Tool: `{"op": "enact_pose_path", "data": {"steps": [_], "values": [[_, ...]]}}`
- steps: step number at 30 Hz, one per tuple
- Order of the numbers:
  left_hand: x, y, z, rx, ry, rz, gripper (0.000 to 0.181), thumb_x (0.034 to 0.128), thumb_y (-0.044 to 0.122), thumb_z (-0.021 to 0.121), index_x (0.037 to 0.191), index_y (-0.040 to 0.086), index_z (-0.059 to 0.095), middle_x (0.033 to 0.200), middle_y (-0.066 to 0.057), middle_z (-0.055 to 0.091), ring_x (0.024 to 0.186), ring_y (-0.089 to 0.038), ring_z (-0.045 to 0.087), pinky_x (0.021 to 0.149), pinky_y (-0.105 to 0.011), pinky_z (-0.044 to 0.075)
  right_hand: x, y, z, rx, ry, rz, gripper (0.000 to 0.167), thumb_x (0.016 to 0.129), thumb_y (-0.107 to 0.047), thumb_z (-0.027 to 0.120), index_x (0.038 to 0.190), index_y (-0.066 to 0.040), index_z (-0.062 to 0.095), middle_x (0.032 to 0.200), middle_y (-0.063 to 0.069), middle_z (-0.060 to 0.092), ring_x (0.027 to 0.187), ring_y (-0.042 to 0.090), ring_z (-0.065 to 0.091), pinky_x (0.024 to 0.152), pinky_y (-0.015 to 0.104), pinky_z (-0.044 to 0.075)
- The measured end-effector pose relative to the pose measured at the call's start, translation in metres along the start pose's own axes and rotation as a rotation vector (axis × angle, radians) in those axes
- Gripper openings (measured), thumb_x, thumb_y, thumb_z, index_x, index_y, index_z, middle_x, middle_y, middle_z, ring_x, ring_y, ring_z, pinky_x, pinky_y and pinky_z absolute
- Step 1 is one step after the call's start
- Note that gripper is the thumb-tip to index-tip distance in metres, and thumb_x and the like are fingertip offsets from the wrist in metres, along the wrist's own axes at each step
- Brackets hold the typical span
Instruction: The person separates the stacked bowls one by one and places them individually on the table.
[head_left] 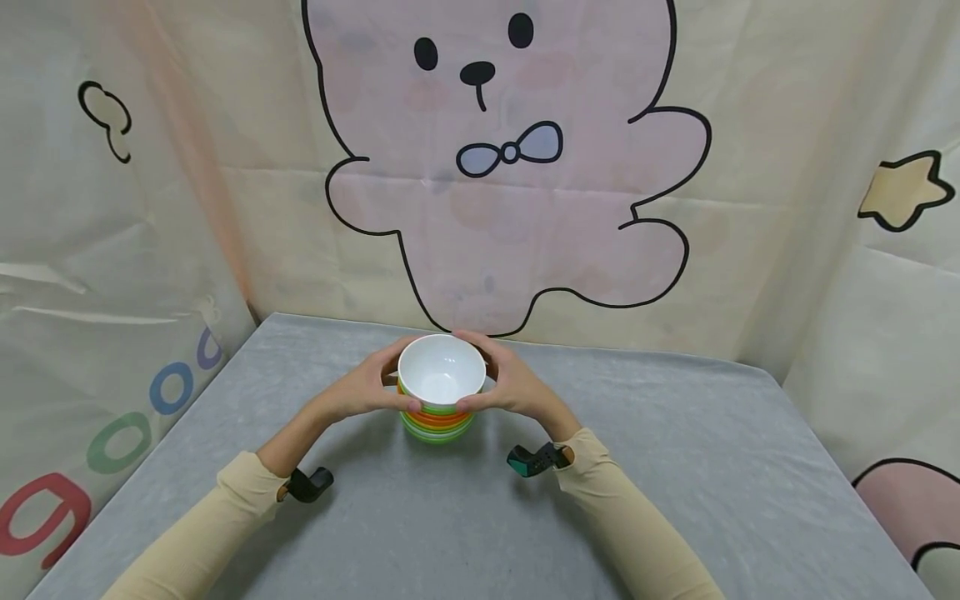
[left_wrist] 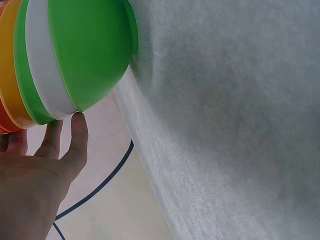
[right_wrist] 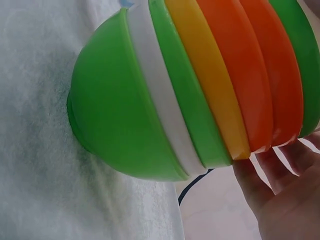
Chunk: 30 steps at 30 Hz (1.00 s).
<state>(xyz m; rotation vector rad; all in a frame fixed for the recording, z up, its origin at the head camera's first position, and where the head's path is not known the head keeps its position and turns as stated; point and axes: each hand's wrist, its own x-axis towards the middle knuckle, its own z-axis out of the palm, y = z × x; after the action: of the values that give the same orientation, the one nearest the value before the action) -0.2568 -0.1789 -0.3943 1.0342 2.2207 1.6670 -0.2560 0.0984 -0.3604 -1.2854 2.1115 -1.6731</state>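
Observation:
A nested stack of bowls (head_left: 438,425) stands upright on the grey cloth, with a white-lined bowl (head_left: 442,371) on top. From the left side my left hand (head_left: 363,387) holds the stack, thumb at the front near the rim and fingers round the back. My right hand (head_left: 521,388) grips the opposite side in the same way. Seen from the left wrist, a green bowl (left_wrist: 92,50) is lowest, and fingertips touch the rims. The right wrist view shows white, green, yellow and orange bands above the bottom green bowl (right_wrist: 110,110).
Grey cloth (head_left: 405,533) covers the table around the stack. Behind it hangs a curtain (head_left: 285,250) with a cartoon bear, and more printed curtain closes both sides. Each wrist wears a dark strapped device, one left (head_left: 309,484) and one right (head_left: 534,460).

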Motion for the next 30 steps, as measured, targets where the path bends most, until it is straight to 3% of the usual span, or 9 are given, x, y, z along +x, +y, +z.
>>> {"op": "enact_pose_path", "data": {"steps": [14, 21, 24, 30], "values": [[0.0, -0.001, -0.001, 0.003, 0.002, -0.007, 0.086, 0.0839, 0.027, 0.087, 0.155, 0.016, 0.039, 0.144, -0.006, 0.051, 0.128, -0.028, 0.05, 0.101, -0.057, 0.043, 0.001, -0.001, 0.002, -0.01, 0.023, -0.046, 0.094, 0.081, -0.031, 0.089, 0.146, 0.014, 0.039, 0.139, 0.028, 0.049, 0.119, 0.034, 0.055, 0.098, 0.042, 0.05], [0.0, -0.001, -0.001, 0.001, 0.0, -0.014, 0.087, 0.084, 0.027, 0.087, 0.156, 0.017, 0.038, 0.145, -0.006, 0.05, 0.13, -0.028, 0.049, 0.102, -0.058, 0.042, 0.004, 0.031, -0.001, 0.005, 0.051, -0.067, 0.098, 0.075, -0.039, 0.092, 0.149, 0.004, 0.044, 0.141, 0.017, 0.052, 0.12, 0.031, 0.055, 0.099, 0.047, 0.049], [0.0, -0.001, -0.002, -0.001, -0.001, -0.015, 0.088, 0.0838, 0.027, 0.087, 0.156, 0.016, 0.037, 0.146, -0.006, 0.049, 0.13, -0.029, 0.049, 0.102, -0.059, 0.042, 0.004, 0.034, -0.002, 0.007, 0.06, -0.077, 0.099, 0.073, -0.042, 0.092, 0.149, 0.001, 0.045, 0.141, 0.015, 0.053, 0.12, 0.03, 0.055, 0.099, 0.048, 0.048], [0.0, 0.0, -0.002, -0.002, -0.008, -0.024, 0.09, 0.0835, 0.029, 0.087, 0.157, 0.016, 0.036, 0.146, -0.006, 0.049, 0.131, -0.029, 0.048, 0.103, -0.058, 0.042, 0.002, 0.012, -0.001, 0.018, 0.064, -0.08, 0.093, 0.076, -0.032, 0.092, 0.146, 0.008, 0.045, 0.138, 0.02, 0.053, 0.119, 0.035, 0.055, 0.1, 0.055, 0.046]]}}
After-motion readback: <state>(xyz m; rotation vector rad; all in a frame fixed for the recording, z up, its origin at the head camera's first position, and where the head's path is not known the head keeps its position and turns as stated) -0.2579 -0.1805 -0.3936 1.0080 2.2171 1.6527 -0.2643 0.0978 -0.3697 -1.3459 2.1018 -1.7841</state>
